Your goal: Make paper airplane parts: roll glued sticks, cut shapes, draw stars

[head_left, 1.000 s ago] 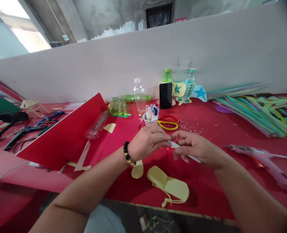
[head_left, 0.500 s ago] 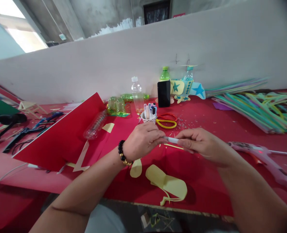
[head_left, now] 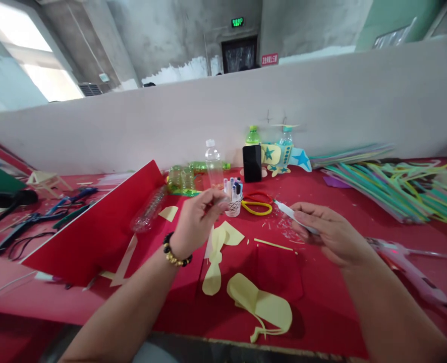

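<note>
My right hand [head_left: 324,232] is closed around a white marker [head_left: 288,212], its narrow tip pointing up and left, uncovered. Fingers of my left hand [head_left: 195,222] pinch a small pale piece that looks like the marker's cap, mostly hidden by the fingertips. That hand is just left of a patterned white cup [head_left: 234,207] of markers. Below the hands, pale yellow paper cutouts lie on the red table: a folded rounded piece [head_left: 271,307] with thin strips, a narrow-waisted piece [head_left: 212,280] and an angular scrap [head_left: 232,234].
Scissors [head_left: 257,207] with red and yellow handles lie behind the marker. A pink glue gun [head_left: 408,269] is at right, near bundled coloured strips [head_left: 390,186]. A red board [head_left: 95,232] leans at left beside a clear bottle [head_left: 148,209]. A black phone [head_left: 252,164] stands at the back.
My hands have moved apart, the left leftward and the right slightly rightward. The marker has come out of the left hand's grip and its tip now shows. The view has tilted up.
</note>
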Tool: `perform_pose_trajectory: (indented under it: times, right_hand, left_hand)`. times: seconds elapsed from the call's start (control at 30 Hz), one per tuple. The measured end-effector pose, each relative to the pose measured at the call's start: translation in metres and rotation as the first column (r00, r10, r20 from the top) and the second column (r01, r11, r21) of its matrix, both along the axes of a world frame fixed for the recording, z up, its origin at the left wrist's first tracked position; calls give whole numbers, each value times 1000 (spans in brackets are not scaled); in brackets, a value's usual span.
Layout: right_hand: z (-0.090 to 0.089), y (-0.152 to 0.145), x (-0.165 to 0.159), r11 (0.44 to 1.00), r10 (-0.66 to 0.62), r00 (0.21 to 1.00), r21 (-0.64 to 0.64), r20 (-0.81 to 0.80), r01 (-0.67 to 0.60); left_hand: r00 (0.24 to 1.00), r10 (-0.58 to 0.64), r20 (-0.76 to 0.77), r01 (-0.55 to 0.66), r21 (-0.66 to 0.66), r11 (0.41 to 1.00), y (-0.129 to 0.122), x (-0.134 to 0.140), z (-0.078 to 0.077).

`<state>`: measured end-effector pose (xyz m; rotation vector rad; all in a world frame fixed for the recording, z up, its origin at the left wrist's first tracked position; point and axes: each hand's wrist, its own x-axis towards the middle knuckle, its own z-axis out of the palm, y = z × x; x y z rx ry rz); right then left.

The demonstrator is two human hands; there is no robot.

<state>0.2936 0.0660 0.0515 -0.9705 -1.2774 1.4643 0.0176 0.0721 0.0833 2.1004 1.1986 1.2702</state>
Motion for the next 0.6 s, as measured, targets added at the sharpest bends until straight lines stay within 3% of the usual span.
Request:
perform_pose_trajectory:
  times: [0.1, 0.23, 0.43, 0.6]
  right_hand:
    - [-4, -1, -3, 1000, 26, 999, -10, -36, -26]
    - [-7, 0, -7, 1000, 25, 997, 18, -67, -24]
    - [-13, -2, -23, 998, -44, 982, 41, -185, 53]
    - [-16, -5, -31, 989, -49, 965, 122, -259, 83]
  left_hand:
    - [981, -128, 149, 162, -244, 956, -6, 22, -17]
    - [921, -229, 316, 359, -459, 812, -18, 44, -37]
    - [871, -287, 399, 480, -566, 670, -29, 64, -54]
    - [845, -287, 451, 517, -554, 653, -30, 64, -61]
